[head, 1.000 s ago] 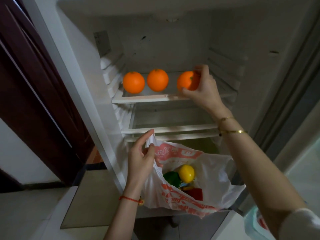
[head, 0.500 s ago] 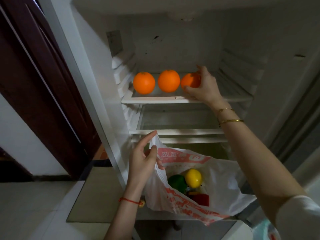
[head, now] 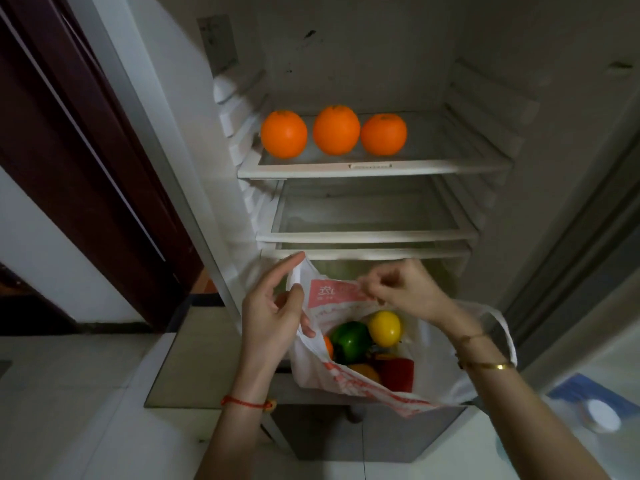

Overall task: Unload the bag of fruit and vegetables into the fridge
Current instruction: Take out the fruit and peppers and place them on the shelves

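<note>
Three oranges [head: 336,130] stand in a row on the top shelf [head: 450,164] of the open fridge. Below the shelves hangs a white plastic bag [head: 349,386] with red print. My left hand [head: 273,313] grips its left rim. My right hand [head: 401,289] pinches the far rim between thumb and fingers. Inside the bag lie a yellow fruit [head: 384,328], a green pepper [head: 349,341], a red item [head: 398,372] and bits of orange-coloured produce. The bag's loose right handle [head: 502,327] droops behind my right wrist.
Two bare glass shelves [head: 367,235] sit under the top one. A dark red door [head: 86,161] stands to the left of the fridge. On the tiled floor at lower right lie a blue cloth [head: 585,389] and a white object [head: 602,415].
My right hand let go of the third orange on the top shelf and came down to the bag's far rim. The view tilted down a little.
</note>
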The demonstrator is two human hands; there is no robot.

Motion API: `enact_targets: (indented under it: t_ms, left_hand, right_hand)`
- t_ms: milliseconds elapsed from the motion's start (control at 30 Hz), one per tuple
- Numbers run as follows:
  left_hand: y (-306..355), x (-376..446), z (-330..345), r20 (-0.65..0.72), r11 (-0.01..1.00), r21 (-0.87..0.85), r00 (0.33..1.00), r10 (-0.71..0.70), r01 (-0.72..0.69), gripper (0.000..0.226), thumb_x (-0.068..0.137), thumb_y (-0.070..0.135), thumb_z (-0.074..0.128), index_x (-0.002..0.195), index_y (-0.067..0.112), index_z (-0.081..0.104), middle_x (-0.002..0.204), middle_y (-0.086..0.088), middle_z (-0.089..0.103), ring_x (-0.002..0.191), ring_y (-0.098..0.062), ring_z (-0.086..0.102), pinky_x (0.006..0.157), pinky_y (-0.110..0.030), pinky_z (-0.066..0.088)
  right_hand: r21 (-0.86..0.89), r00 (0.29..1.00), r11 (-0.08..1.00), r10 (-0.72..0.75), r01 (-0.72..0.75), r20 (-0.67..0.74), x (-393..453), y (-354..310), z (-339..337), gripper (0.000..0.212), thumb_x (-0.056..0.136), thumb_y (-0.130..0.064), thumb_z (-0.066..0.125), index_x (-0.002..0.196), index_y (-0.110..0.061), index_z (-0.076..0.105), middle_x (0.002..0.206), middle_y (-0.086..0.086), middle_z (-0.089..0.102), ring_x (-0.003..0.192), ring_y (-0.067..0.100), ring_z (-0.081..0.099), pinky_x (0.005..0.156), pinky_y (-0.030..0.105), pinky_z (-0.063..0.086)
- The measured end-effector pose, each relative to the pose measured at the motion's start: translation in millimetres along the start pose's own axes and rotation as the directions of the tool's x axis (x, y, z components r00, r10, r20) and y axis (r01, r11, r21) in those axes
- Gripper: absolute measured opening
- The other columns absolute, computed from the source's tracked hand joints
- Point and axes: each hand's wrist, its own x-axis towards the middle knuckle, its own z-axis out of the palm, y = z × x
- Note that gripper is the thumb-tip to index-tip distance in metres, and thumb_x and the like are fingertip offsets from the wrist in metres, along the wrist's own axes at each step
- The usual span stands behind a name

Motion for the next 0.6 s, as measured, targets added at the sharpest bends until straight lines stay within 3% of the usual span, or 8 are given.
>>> enact_targets:
  t_ms: [100,200,267,367,467,600]
  left_hand:
    - [0,-7,-1,-0.007,1.0,0.004,1.0,0.001,-0.001,0.045,0.093,-0.008,0.051,0.129,0.017,0.062,0.078,0.028,0.069,0.054,-0.023,0.061,0.048,-0.02,0.052]
    - [1,-12,-2,0.004,1.0,0.02,1.0,-0.002,0.002,0.044,0.093,-0.01,0.051,0.128,0.014,0.062,0.077,0.031,0.068,0.06,0.001,0.065,0.055,-0.013,0.053]
    - [-1,-15,-4,0.004,1.0,0.022,1.0,-0.005,0.005,0.044,0.093,-0.01,0.051,0.128,0.014,0.062,0.079,0.029,0.07,0.066,0.007,0.065,0.06,-0.015,0.055]
    - [0,-21,-6,-0.002,1.0,0.019,1.0,-0.013,0.013,0.047,0.092,-0.01,0.051,0.129,0.017,0.062,0.079,0.022,0.072,0.066,-0.005,0.067,0.059,-0.019,0.057]
    - [3,-26,-7,-0.015,1.0,0.008,1.0,-0.012,0.012,0.048,0.092,-0.011,0.05,0.129,0.017,0.062,0.078,0.001,0.074,0.049,-0.011,0.061,0.05,-0.015,0.05]
    - [0,-28,-8,-0.019,1.0,0.017,1.0,-0.001,0.001,0.049,0.093,-0.011,0.049,0.129,0.019,0.062,0.087,-0.012,0.068,0.042,-0.014,0.059,0.049,-0.021,0.052]
  right_hand:
    - [-0.046,0.96,0.991,0.13,-0.122,0.247,-11,30,29,0.011,0.087,-0.017,0.068,0.082,-0.012,0.075,0.081,-0.003,0.075,0.074,0.009,0.069,0.07,0.019,0.053]
    - [-0.123,0.905,0.977,0.209,-0.176,0.37,-17,53,59,0.017,0.088,-0.022,0.067,0.102,-0.014,0.072,0.102,-0.004,0.072,0.091,0.008,0.066,0.085,0.025,0.053]
    - [-0.136,0.888,0.972,0.23,-0.19,0.399,-18,60,77,0.03,0.086,-0.02,0.069,0.115,-0.011,0.066,0.112,0.002,0.068,0.102,0.013,0.063,0.094,0.028,0.051]
    - [-0.196,0.874,0.974,0.193,-0.114,0.447,-12,68,104,0.054,0.08,-0.032,0.072,0.13,-0.024,0.053,0.133,-0.002,0.055,0.122,0.017,0.049,0.107,0.034,0.041]
    - [-0.313,0.862,0.95,0.175,-0.019,0.477,-1,76,134,0.074,0.07,-0.047,0.072,0.135,-0.044,0.038,0.141,-0.009,0.045,0.13,0.019,0.042,0.11,0.042,0.038]
    - [-0.494,0.864,0.862,0.158,0.116,0.479,12,82,169,0.094,0.067,-0.032,0.081,0.145,-0.031,0.028,0.151,-0.001,0.035,0.14,0.025,0.033,0.117,0.046,0.029]
